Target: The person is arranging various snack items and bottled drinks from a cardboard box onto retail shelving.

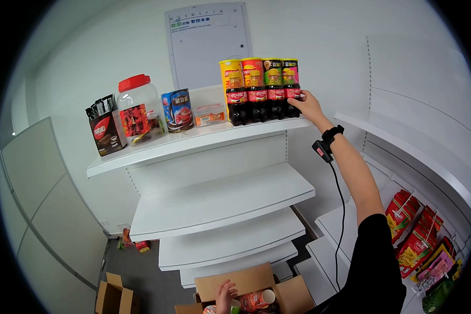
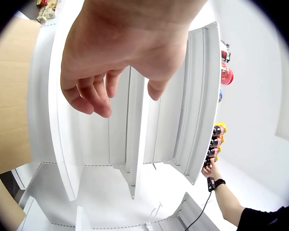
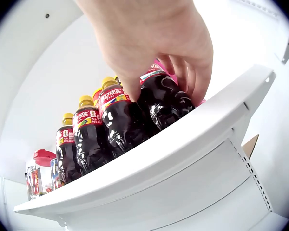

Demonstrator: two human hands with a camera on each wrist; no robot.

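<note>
Several dark cola bottles with yellow caps stand in a row along the front of the top shelf [image 1: 193, 137], with tall yellow, red and dark canisters [image 1: 229, 67] behind them. My right hand [image 1: 307, 106] grips the rightmost bottle [image 3: 164, 98], thumb on its left side and fingers round its right; the bottle's cap is hidden by the hand. Low down, my left hand [image 1: 225, 296] hangs over a cardboard box [image 1: 233, 281] holding red cups [image 1: 257, 300]. In the left wrist view the left hand [image 2: 125, 48] has loosely bent fingers and holds nothing.
Left along the top shelf are a nabati box [image 1: 108, 135], a red-lidded jar [image 1: 137, 97], a blue can [image 1: 178, 111] and a clear pack [image 1: 210, 116]. Lower shelves [image 1: 222, 196] curve below. Snack bags [image 1: 416, 248] hang at the right. Another open carton [image 1: 112, 295] sits on the floor.
</note>
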